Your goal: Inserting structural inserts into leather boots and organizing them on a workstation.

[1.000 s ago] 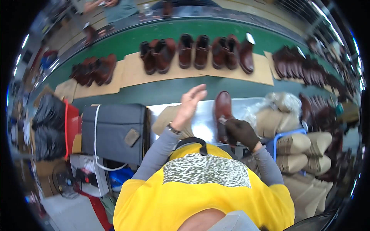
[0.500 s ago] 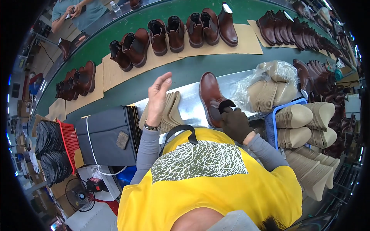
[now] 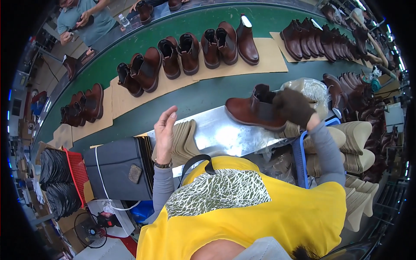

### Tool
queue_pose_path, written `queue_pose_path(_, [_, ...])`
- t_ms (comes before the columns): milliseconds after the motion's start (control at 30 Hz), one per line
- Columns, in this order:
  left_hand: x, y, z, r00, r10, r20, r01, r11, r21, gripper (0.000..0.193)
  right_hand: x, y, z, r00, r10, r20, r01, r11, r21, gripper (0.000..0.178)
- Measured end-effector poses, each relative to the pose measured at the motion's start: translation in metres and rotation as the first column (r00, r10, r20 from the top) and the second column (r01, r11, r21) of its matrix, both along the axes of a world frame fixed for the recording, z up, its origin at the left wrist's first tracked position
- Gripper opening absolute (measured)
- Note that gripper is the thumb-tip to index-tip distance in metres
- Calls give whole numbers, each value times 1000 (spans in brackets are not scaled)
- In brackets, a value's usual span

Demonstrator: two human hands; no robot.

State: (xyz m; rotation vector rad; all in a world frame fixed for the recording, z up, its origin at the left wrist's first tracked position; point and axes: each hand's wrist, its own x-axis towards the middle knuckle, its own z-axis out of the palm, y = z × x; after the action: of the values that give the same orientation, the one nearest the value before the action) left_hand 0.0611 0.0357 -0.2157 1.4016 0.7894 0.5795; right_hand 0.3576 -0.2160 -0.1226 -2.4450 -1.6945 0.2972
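Observation:
My right hand (image 3: 295, 106), in a dark brown glove, grips a brown ankle boot (image 3: 242, 111) by the back of its shaft. The boot's toe points left, above the shiny metal plate (image 3: 225, 136); I cannot tell whether its sole touches anything. My left hand (image 3: 165, 133) is bare and holds nothing, its fingers stretched out and slightly apart. It hovers beside a stack of tan, curved shaped sheets (image 3: 184, 139). Under and behind the gloved hand lies a clear plastic bag (image 3: 310, 89) with more tan pieces.
Several brown boots (image 3: 188, 54) stand on cardboard (image 3: 264, 56) along the green bench. A blue basket (image 3: 299, 158) of tan sheets is at right. Left are a bundle of dark sheets (image 3: 115, 167), a red basket (image 3: 74, 171) and a fan (image 3: 89, 229). Another person (image 3: 86, 21) works at far left.
My right hand has moved right and farther out with the boot, whose toe has swung from pointing away to pointing left. My left hand sits lower in the view, still open.

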Motion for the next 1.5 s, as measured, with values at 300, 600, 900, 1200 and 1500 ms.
queue_pose_path(300, [6,-4,-3,992,124,-16,-124,992,-20,34,184,69,3,742,219,634,-94,970,-225,14])
queue_pose_path(600, [25,-18,-5,951,296,-88,-302,952,-57,29,324,164,-68,697,317,643,-121,936,-330,17])
queue_pose_path(900, [21,-26,-5,933,339,-124,-332,940,76,30,332,233,-72,874,-231,428,286,956,-69,24])
queue_pose_path(1200, [-28,-63,11,964,254,-81,-235,953,189,31,187,181,-55,959,142,245,-195,959,206,54])
queue_pose_path(1500, [-136,-128,3,728,682,75,-628,618,473,21,51,198,-48,784,601,153,-620,769,158,49])
